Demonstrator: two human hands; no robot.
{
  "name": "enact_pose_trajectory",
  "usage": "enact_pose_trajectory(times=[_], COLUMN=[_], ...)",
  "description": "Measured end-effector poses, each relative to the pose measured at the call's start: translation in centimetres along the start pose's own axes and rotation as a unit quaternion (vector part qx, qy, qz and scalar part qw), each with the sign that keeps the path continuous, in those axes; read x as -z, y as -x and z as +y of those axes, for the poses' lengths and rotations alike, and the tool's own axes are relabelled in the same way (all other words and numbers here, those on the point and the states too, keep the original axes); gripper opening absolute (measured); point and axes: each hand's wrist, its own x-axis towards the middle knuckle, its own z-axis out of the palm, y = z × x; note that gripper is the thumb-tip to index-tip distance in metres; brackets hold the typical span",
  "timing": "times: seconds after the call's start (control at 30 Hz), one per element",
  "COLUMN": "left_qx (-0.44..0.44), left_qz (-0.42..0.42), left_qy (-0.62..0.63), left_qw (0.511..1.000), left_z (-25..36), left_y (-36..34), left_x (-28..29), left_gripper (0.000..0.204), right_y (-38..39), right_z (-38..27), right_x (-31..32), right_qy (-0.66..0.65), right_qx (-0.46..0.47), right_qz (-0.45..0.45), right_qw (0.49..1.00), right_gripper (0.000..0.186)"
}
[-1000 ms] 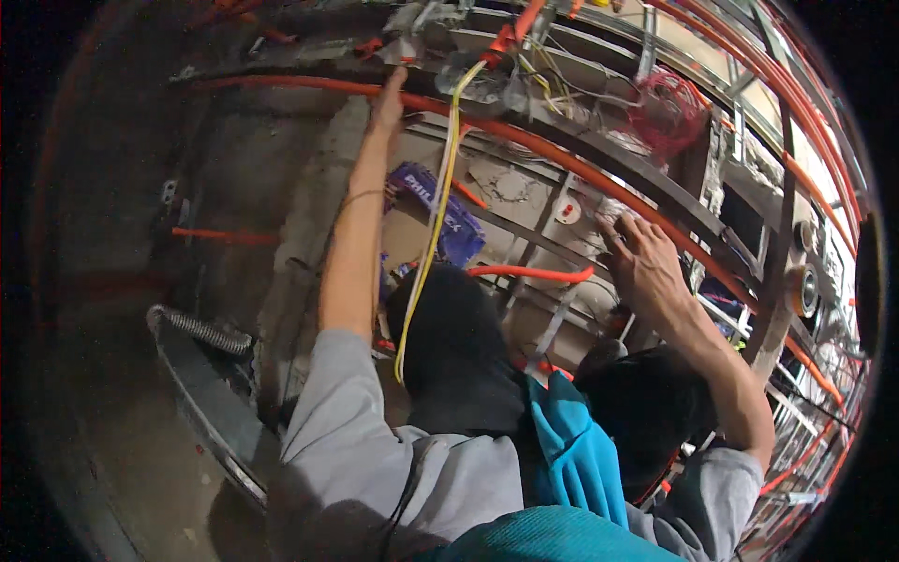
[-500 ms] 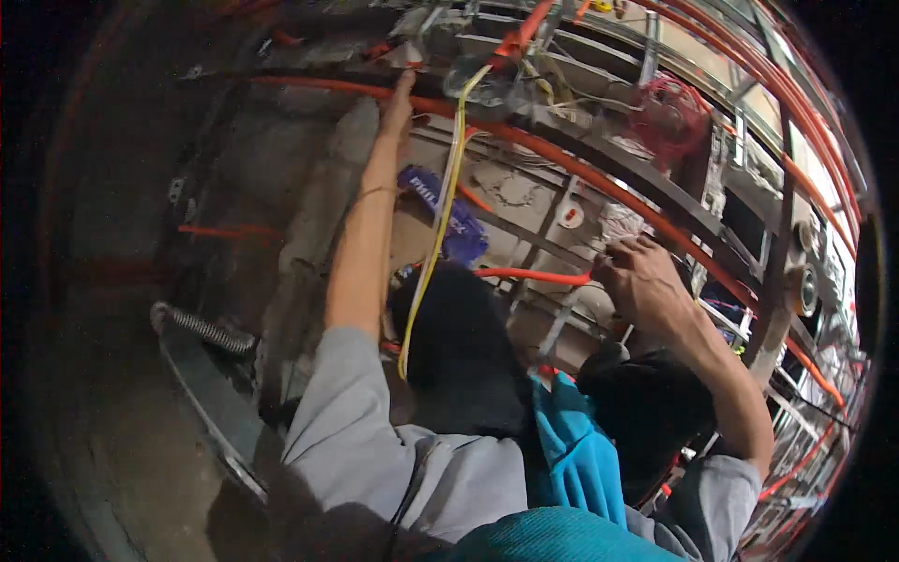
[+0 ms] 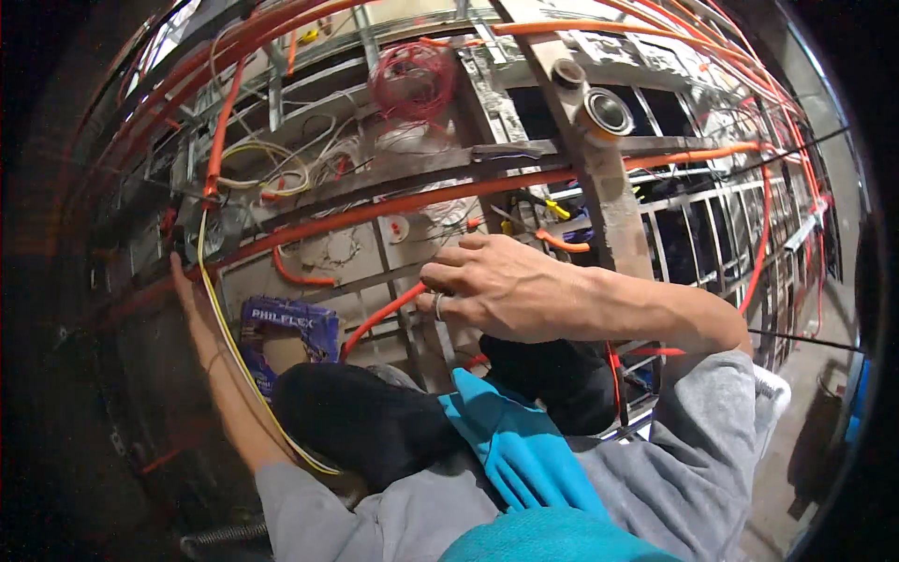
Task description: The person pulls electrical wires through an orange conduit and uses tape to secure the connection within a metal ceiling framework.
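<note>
My left arm stretches far forward, with my left hand (image 3: 181, 272) beside a long orange conduit (image 3: 412, 201); its fingers are dark and hard to make out. Yellow and white wires (image 3: 223, 314) come out of an upright orange tube (image 3: 216, 150) and run down along my left forearm. My right hand (image 3: 492, 286) is curled in front of me, a ring on one finger. The end of a shorter orange tube (image 3: 382, 317) meets its fingertips; whatever the fingers hold is hidden. A blue printed carton (image 3: 288, 330) with a round opening lies between the arms, beside my knee.
A red wire coil (image 3: 412, 82) and looped pale wires (image 3: 272, 167) lie farther off on the metal framing. An open can (image 3: 607, 114) stands on a beam (image 3: 613, 201). Yellow-handled pliers (image 3: 554, 208) lie beyond my right hand. Dark gaps show between the metal bars at right.
The view has turned right, so the framing, carton and wires sit farther left. My right hand remains at the short orange tube's end, and my left arm is still stretched forward.
</note>
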Motion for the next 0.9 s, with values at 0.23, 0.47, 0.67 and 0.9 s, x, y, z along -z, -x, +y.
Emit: enact_pose_trajectory(times=[0.23,0.47,0.67,0.9], left_qx=[0.017,0.048,0.056,-0.024], left_qz=[-0.019,-0.041,-0.060,0.045], left_qy=[0.019,0.032,0.035,0.097], left_qw=[0.999,0.998,0.996,0.994], left_z=[-0.1,-0.6,-0.5,2.0], left_y=[-1.0,-2.6,-1.6,7.9], left_x=[1.1,2.9,7.8,1.0], left_gripper=[0.065,0.067,0.069,0.084], right_y=[1.9,2.1,2.5,5.2], right_z=[-0.2,0.8,0.1,-1.3], right_x=[1.4,0.9,0.9,-0.6], right_qy=[-0.007,-0.009,-0.078,-0.202], right_qx=[-0.030,-0.042,-0.058,-0.161], right_qz=[0.007,0.011,0.029,-0.004], right_qw=[0.999,0.999,0.995,0.966], right_gripper=[0.033,0.030,0.032,0.044])
